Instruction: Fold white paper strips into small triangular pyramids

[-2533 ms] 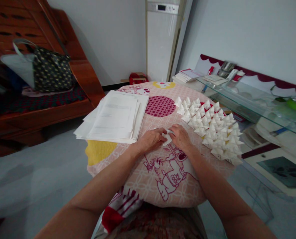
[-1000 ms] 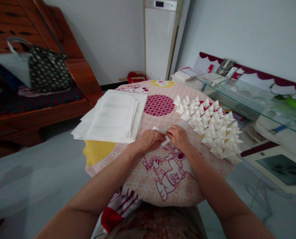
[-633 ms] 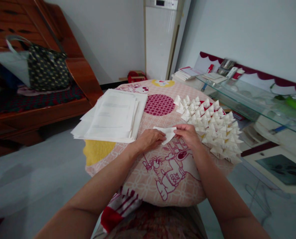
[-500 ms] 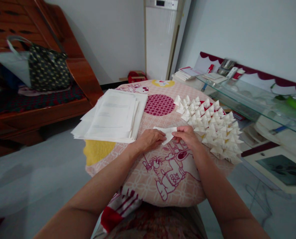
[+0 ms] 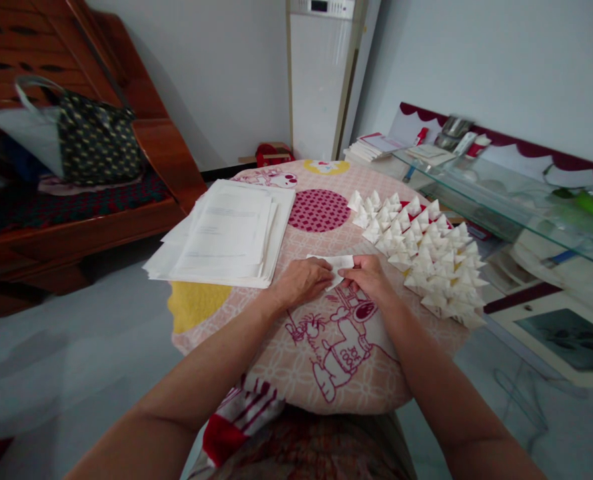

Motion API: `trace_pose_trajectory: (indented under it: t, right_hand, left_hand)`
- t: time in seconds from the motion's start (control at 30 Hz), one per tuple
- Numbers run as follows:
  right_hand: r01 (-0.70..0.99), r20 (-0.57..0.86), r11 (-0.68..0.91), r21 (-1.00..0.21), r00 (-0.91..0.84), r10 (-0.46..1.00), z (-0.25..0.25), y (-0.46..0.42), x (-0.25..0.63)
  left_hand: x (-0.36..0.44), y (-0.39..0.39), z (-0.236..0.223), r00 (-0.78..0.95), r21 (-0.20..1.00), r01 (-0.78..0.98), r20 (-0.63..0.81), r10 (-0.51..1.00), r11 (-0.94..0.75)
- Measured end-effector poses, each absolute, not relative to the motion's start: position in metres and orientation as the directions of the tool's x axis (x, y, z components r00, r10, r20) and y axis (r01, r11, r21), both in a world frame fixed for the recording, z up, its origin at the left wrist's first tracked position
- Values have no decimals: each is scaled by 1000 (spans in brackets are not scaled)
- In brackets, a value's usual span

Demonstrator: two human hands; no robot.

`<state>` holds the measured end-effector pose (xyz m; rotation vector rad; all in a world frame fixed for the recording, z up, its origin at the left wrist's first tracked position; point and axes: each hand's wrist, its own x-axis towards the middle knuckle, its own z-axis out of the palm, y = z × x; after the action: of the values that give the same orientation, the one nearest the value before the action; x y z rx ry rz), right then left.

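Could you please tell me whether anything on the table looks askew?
Yes, mildly: the paper stack left of the left hand is fanned unevenly, not squared, and its left corner appears to jut beyond the tablecloth.

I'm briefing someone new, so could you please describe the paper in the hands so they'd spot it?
Start at the pink patterned tablecloth. Between the left hand and right hand is a small white paper. Unlike the big paper stack and the pointed folded papers, it alone is held.
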<state>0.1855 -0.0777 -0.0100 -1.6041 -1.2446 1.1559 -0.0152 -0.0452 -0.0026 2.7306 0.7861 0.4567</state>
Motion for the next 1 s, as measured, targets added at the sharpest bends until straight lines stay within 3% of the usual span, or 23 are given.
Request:
trace_pose_trajectory:
  t: [0.17, 0.23, 0.4, 0.53, 0.77, 1.0]
  right_hand:
    - [303, -47, -105, -947, 192, 980, -17, -74, 185]
    - [292, -15, -62, -954, 162, 987, -15, -74, 186]
    - [98, -35, -43, -994, 81, 996, -4, -79, 180]
    - [37, -98, -98, -994, -5, 995, 2, -84, 173]
    - [-25, -81, -84, -996, -101, 992, 0, -87, 175]
    - [20, -80, -77, -997, -230, 970, -3, -88, 180]
  left_hand:
    - [-17, -40, 0, 570, 501, 459, 468, 675, -734]
    - [-20, -36, 2, 480, 560, 458, 499, 722, -691]
    - [-25, -31, 6, 489, 813, 335, 283, 825, -477]
    - [-20, -35, 8, 446, 936, 131, 237, 863, -325]
    - [-18, -41, 14, 506, 995, -101, 67, 860, -18]
    - [-22, -42, 15, 584, 978, -74, -117, 804, 196]
